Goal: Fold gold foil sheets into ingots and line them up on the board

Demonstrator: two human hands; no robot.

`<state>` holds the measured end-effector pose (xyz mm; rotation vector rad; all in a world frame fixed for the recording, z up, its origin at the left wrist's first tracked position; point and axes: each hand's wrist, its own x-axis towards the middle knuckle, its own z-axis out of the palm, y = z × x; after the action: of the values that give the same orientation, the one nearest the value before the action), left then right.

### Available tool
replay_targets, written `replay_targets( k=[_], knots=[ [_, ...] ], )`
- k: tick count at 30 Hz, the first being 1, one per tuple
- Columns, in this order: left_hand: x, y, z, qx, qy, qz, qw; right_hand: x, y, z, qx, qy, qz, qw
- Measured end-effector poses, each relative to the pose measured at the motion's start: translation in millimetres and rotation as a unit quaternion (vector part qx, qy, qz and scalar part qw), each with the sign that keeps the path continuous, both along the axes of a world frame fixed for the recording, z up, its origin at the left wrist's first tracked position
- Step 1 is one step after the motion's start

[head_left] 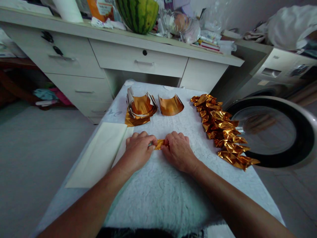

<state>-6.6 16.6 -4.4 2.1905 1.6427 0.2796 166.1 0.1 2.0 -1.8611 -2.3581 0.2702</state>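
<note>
Between my two hands lies a small strip of gold foil point(159, 144) on the cloth-covered table point(158, 198). My left hand point(140, 147) has its fingers closed on the strip's left end, and my right hand point(178, 149) grips its right end; both ends are hidden under the fingers. Beyond my hands sit a stack of curved gold foil sheets point(142, 105) and a single curved gold sheet point(170, 105). Several folded gold foil pieces point(226, 132) form an overlapping row at the right. Pale paper sheets point(99, 155) lie left of my left hand.
A white desk point(141, 62) with drawers stands behind the table, bearing a cut watermelon point(138, 15), a white roll point(68, 10) and plastic bags. At the right, the open round door point(269, 132) of a washing machine point(284, 66) reaches the table's edge.
</note>
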Motion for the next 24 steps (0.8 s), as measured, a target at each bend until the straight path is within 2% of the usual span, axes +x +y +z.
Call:
replay_targets(
  k=[10,24],
  knots=[
    [0,-4,-2.0,0.027,0.018,-0.024,0.999,-9,-1,-4.9,0.025,-0.027,-0.024,0.999],
    [0,-5,-0.7,0.042,0.028,-0.032,0.998,21,3,0.1,-0.054,0.063,-0.015,0.996]
  ],
)
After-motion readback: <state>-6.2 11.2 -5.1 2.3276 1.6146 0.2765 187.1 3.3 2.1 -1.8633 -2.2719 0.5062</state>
